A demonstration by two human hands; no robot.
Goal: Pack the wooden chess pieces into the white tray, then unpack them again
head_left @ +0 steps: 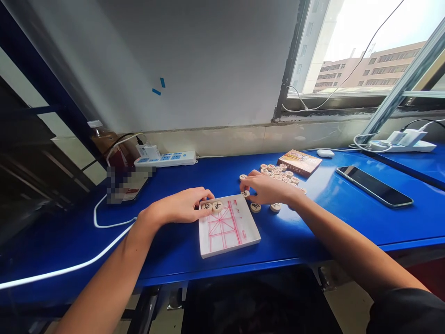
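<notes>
In the head view, a shallow white tray (249, 228) lies on the blue tabletop (299, 241) between the two hands, near the front edge. Red lines mark its inside, a grid crossed by diagonals. Two round Chinese chess pieces (217, 206) with dark characters sit side by side in its far left corner.

The left hand (182, 204) is at that corner, its fingers curled beyond the tray's edge and its thumb by the left-hand piece; whether it grips the tray or the piece cannot be told. The right hand (269, 186) pinches another chess piece (245, 194) between thumb and fingers at the tray's far right corner.

A single disc (243, 177) lies just beyond the right hand's fingertips, and two loose discs, one showing a black character (255, 207), lie on its near side. Behind the hand spreads a cluster of discs (274, 171), next to a printed cardboard box (299, 162). Farther right lies a smartphone (375, 186), with a small white case (325, 153) near the wall. A white power strip (174, 158) stands at the back left, near a bottle (99, 134).
</notes>
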